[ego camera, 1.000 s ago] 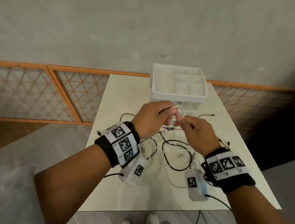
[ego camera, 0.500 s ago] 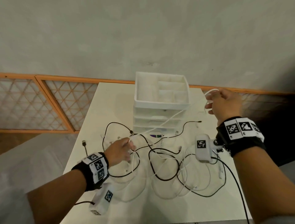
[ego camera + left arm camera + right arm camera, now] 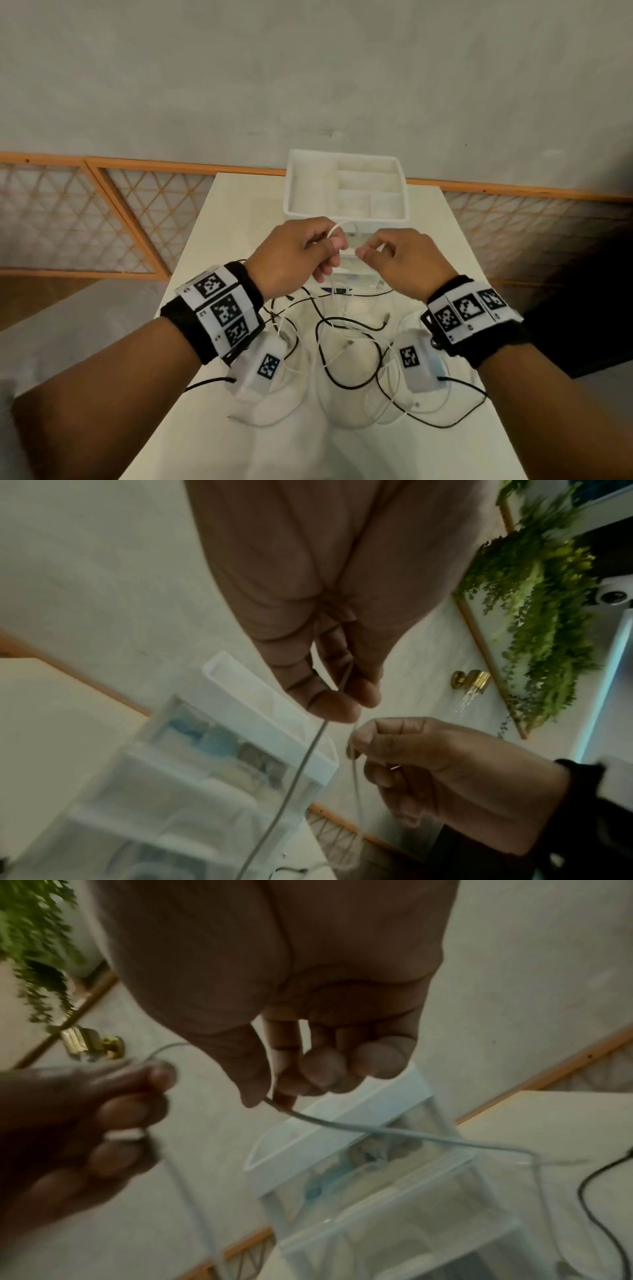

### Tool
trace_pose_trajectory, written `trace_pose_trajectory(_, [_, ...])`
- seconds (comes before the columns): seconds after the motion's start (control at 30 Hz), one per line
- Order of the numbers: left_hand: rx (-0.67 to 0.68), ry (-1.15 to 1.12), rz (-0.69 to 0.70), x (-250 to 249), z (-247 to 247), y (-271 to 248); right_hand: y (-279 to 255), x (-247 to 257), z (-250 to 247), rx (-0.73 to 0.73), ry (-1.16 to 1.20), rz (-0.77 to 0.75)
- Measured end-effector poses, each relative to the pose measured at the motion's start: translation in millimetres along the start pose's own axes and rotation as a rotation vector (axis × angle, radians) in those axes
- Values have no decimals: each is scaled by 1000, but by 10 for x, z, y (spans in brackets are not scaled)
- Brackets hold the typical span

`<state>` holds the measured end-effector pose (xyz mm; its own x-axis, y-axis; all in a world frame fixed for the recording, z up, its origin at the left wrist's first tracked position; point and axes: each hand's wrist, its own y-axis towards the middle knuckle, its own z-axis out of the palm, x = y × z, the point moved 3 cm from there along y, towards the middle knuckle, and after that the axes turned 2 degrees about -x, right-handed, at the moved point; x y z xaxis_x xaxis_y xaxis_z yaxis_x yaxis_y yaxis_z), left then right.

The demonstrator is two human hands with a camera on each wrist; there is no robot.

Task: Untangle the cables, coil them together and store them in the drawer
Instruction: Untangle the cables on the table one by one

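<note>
My left hand (image 3: 330, 245) and right hand (image 3: 370, 251) meet in the air in front of the white drawer unit (image 3: 290, 192). Both pinch the same thin white cable (image 3: 337, 226), which arcs in a small loop over my left fingers. From the left wrist view, the white cable (image 3: 301, 772) hangs down from my left hand (image 3: 337, 707), with my right hand (image 3: 411, 758) just below. My right hand (image 3: 270, 1099) nips the white cable (image 3: 411, 1134) between thumb and forefinger. Black cables (image 3: 349, 363) and more white ones lie tangled on the table below.
The white table (image 3: 239, 212) is narrow, with its front edge close to me. The drawer unit has an open compartment tray on top and clear drawers (image 3: 394, 1218) beneath. Behind stand a wooden lattice rail (image 3: 102, 219) and a grey wall.
Half a second ago my right hand was raised far to the right with the white cable and my left was low at the tangle. Both have come back together before the drawer unit.
</note>
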<state>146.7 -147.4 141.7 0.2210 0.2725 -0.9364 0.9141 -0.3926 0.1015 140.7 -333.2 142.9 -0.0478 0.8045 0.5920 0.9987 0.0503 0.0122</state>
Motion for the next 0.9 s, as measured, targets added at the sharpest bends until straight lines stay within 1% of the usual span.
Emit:
trace_pose_trajectory(0.07, [-27, 18, -36, 130, -17, -72, 61, -163, -37, -11, -8, 47])
trace_pose_trajectory(0.13, [-36, 21, -79, 259, -24, -176, 53, -323, 17, 96, -45, 78])
trace_pose_trajectory(0.2, [-32, 8, -86, 281, -10, -238, 8, -423, 191, 266, -14, 85])
trace_pose_trajectory(0.23, [-38, -7, -75, 269, -6, -245, -18, -434, 283, 314, 26, 91])
trace_pose_trajectory(0.27, [-54, -10, -65, 259, -14, -243, -20, -458, 338, 314, 46, 86])
trace_pose_trajectory(0.3, [-73, 20, -64, 271, -31, -237, 15, -488, 343, 258, 35, 79])
trace_pose_trajectory(0.33, [-80, 86, -76, 331, -52, -237, 81, -558, 294, 165, 13, 95])
trace_pose_trajectory(0.37, [-64, 175, -109, 430, -71, -255, 150, -632, 207, 50, 6, 122])
trace_pose_trajectory(0.43, [15, 331, -207, 705, -87, -340, 259, -787, -10, -150, 65, 185])
trace_pose_trajectory(0.53, [98, 450, -296, 1091, -66, -531, 285, -945, -216, -340, 135, 229])
trace_pose_trajectory(0.6, [98, 482, -359, 1300, -75, -657, 214, -1004, -211, -437, 190, 211])
trace_pose_trajectory(0.63, [85, 480, -395, 1406, -96, -723, 153, -1040, -171, -463, 221, 197])
trace_pose_trajectory(0.67, [66, 459, -430, 1496, -125, -786, 94, -1134, -87, -448, 224, 211])
trace_pose_trajectory(0.7, [44, 428, -455, 1554, -158, -852, 42, -1261, 31, -375, 193, 247])
trace_pose_trajectory(0.73, [22, 393, -468, 1580, -187, -913, -16, -1388, 169, -231, 115, 316])
trace_pose_trajectory(0.8, [-19, 342, -476, 1556, -243, -971, -148, -1556, 448, 136, -108, 433])
trace_pose_trajectory(0.83, [-33, 320, -466, 1529, -260, -967, -207, -1516, 530, 234, -187, 447])
trace_pose_trajectory(0.87, [-37, 306, -441, 1473, -270, -938, -237, -1392, 572, 252, -209, 408])
trace_pose_trajectory(0.9, [-35, 303, -414, 1408, -266, -915, -250, -1243, 623, 224, -140, 333])
